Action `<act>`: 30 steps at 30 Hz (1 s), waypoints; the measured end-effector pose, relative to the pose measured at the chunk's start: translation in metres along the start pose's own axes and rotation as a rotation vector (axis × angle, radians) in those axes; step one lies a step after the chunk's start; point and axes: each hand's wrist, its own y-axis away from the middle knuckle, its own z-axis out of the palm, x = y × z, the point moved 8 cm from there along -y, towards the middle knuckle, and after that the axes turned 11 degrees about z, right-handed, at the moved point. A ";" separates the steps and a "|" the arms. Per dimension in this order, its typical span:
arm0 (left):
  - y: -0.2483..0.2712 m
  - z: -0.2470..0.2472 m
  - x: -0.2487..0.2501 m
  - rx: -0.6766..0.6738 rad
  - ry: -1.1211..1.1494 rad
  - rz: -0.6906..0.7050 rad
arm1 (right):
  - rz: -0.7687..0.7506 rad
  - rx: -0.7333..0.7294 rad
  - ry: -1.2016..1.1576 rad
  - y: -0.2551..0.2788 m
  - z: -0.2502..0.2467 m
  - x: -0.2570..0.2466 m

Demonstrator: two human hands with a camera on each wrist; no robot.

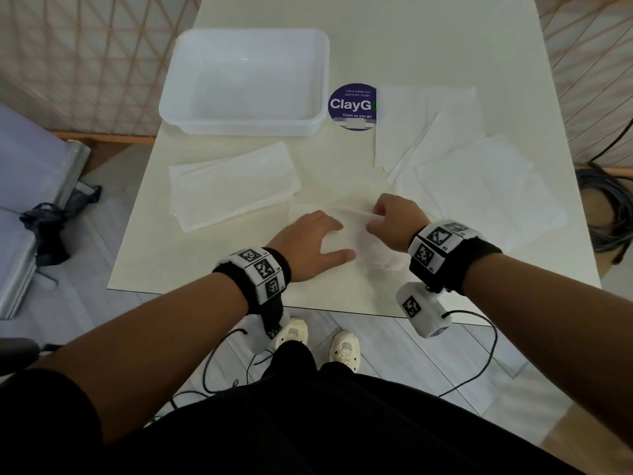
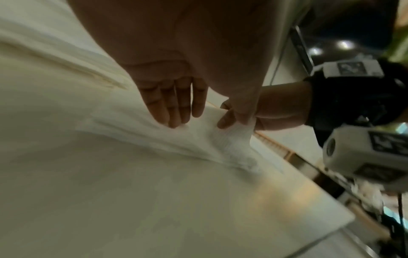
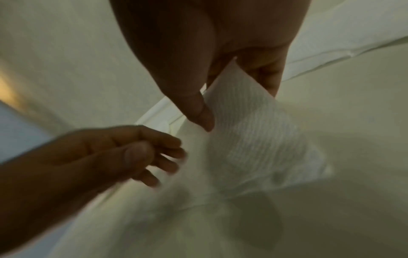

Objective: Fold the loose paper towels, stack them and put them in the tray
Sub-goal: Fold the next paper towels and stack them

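Note:
A white paper towel (image 1: 371, 246) lies near the table's front edge between my hands. My left hand (image 1: 313, 241) rests flat on its left part, fingers straight (image 2: 174, 108). My right hand (image 1: 394, 221) pinches the towel's right edge between thumb and fingers and lifts it off the table (image 3: 238, 104). A stack of folded towels (image 1: 233, 185) lies to the left, in front of the translucent white tray (image 1: 318, 80), which holds nothing. Loose unfolded towels (image 1: 462, 159) are spread at the right.
A round blue sticker (image 1: 352, 106) sits on the cream table (image 1: 329, 166) right of the tray. Cables (image 1: 606, 214) coil on the floor at the right. Grey panels and a black bag (image 1: 44, 231) lie on the floor at the left.

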 end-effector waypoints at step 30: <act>-0.048 -0.071 0.024 0.205 0.209 -0.105 | -0.199 0.124 0.440 -0.056 -0.080 0.044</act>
